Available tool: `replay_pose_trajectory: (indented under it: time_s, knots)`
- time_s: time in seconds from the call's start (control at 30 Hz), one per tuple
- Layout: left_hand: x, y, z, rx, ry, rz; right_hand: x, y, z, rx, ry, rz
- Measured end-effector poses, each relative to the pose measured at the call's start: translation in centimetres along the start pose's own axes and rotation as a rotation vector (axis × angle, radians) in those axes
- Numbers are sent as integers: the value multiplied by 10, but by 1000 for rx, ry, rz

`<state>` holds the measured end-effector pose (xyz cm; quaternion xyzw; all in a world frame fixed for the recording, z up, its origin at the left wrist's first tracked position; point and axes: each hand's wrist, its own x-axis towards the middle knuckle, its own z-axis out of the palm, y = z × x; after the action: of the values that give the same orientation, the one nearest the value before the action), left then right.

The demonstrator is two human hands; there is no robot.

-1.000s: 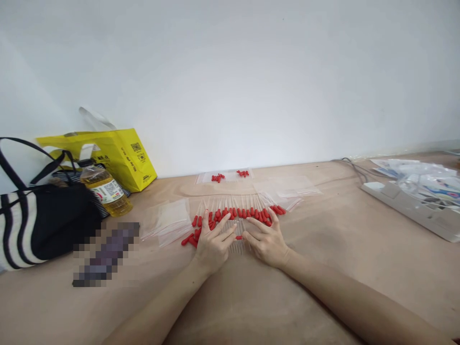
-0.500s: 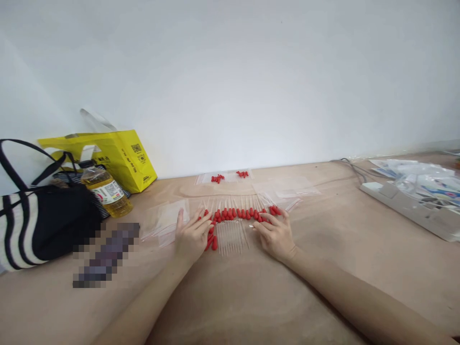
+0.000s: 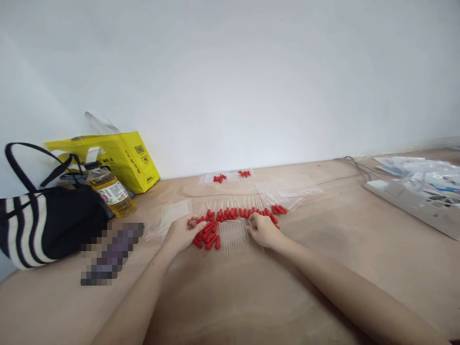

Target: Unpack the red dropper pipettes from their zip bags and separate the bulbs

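My left hand [image 3: 182, 233] is closed in a pinch around one of the red rubber bulbs at the left of the pile. Close beside its fingertips, more red rubber bulbs [image 3: 209, 231] lie loose on the table. My right hand [image 3: 264, 231] has its fingers curled together at the right edge of a row of thin clear dropper tubes [image 3: 234, 237]; what its fingertips hold is hidden. Behind the hands runs a line of red bulbs [image 3: 230, 213], with pale slender tubes [image 3: 237, 201] pointing away from them. A few bulbs [image 3: 279, 209] lie beyond my right hand.
Clear zip bags [image 3: 172, 215] lie left, with more bags [image 3: 298, 186] at right. Near the wall, another bag [image 3: 230, 178] carries small red bulbs. A yellow bag [image 3: 140, 167], an oil bottle [image 3: 117, 196] and a black bag [image 3: 72, 215] stand left; a white box [image 3: 409, 206] sits right.
My left hand has drawn back left, uncovering more red bulbs, and its fingers have curled in. My right hand has shifted left to the clear tubes' edge, exposing bulbs at the right.
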<state>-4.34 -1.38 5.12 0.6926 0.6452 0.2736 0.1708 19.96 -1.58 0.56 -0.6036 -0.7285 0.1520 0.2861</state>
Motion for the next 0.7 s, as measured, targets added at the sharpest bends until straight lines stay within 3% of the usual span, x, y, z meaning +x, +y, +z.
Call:
replay_pose_trajectory:
  time_s: [0.2, 0.5, 0.63, 0.7]
  knots:
    - [4, -14, -7, -25, -23, -112, 8, -3, 5, -10, -12, 7]
    - [3, -16, -6, 85, -44, -148, 5, -2, 14, -40, 66, -16]
    - [4, -13, -7, 133, -27, -130, 17, 7, -7, -107, 93, 13]
    - [5, -11, -8, 141, 4, -118, 27, 15, -27, -237, 89, 136]
